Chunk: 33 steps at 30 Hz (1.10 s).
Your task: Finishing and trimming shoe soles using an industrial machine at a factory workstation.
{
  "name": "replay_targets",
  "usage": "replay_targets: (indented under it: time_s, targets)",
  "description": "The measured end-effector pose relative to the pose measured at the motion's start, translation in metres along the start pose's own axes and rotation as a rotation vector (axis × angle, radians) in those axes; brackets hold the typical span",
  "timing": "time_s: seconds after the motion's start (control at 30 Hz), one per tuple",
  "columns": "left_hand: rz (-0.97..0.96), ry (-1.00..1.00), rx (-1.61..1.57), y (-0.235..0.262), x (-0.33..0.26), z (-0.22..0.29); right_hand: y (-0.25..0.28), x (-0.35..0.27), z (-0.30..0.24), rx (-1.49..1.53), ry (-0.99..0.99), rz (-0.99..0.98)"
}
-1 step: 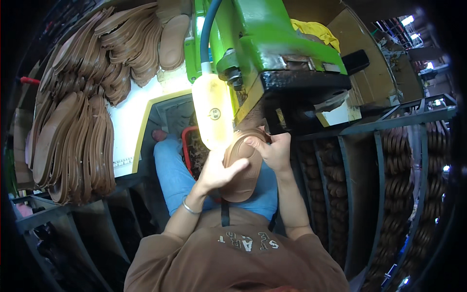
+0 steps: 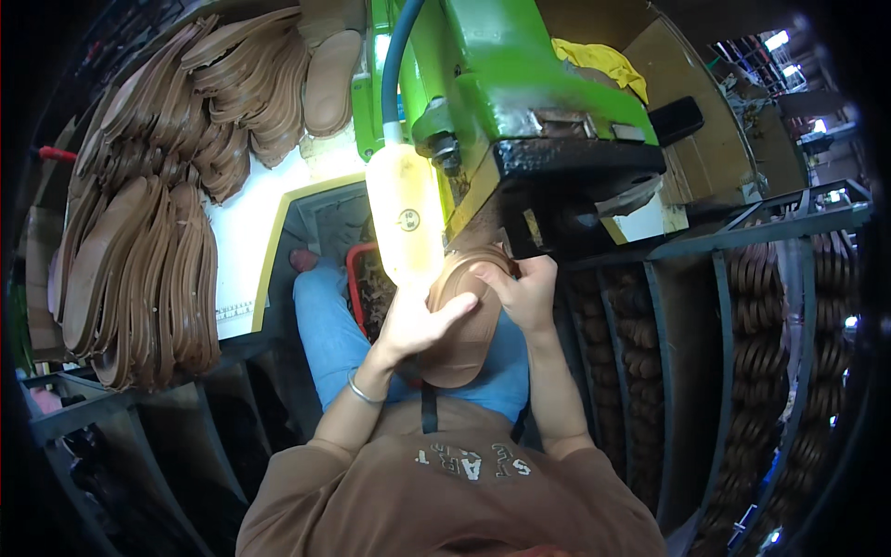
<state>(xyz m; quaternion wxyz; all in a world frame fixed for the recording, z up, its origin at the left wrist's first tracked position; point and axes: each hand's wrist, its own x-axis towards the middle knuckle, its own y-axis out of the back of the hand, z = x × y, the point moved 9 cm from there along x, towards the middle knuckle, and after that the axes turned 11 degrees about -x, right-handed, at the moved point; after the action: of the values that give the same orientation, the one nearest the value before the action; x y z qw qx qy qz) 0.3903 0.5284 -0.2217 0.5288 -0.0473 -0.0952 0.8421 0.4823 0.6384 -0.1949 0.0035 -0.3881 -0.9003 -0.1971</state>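
Note:
A brown shoe sole [image 2: 461, 345] is held upright in front of my lap, its far end up against the underside of a green machine [image 2: 520, 74]. My left hand [image 2: 413, 323] grips its left edge, thumb laid across the face and the other fingers hidden behind. On the other edge, near the far end, my right hand [image 2: 527, 290] is closed with its thumb pressed on the sole's face. A glowing yellow-white lamp [image 2: 406, 213] hangs just beside the sole and covers part of my left fingers. The contact between sole and machine is mostly hidden.
Stacked brown soles [image 2: 139, 269] cover the white table [image 2: 243, 223] at left. Below the machine, a red-rimmed bin [image 2: 353, 278] holds scraps beside my leg. Metal racks [image 2: 724, 353] filled with soles stand at right. A yellow cloth [image 2: 603, 63] lies by a cardboard box [image 2: 715, 121].
The sole has tilted and shifted very slightly under the machine, with my right hand moving a little along with it. Both hands keep their hold.

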Motion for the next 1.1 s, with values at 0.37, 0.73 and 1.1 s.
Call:
replay_targets:
  time_s: [0.37,0.73,1.1]
  targets:
    - [0.069,-0.009,0.202,0.004,0.003,0.011,-0.065,-0.134,0.061,0.223,-0.336,-0.237]
    - [0.203,-0.045,-0.242,0.007,-0.007,0.006,0.091,-0.151,0.11,0.406,-0.425,0.221]
    - [0.267,-0.039,-0.376,0.063,-0.014,0.035,0.085,-0.012,0.03,0.245,-0.099,0.447]
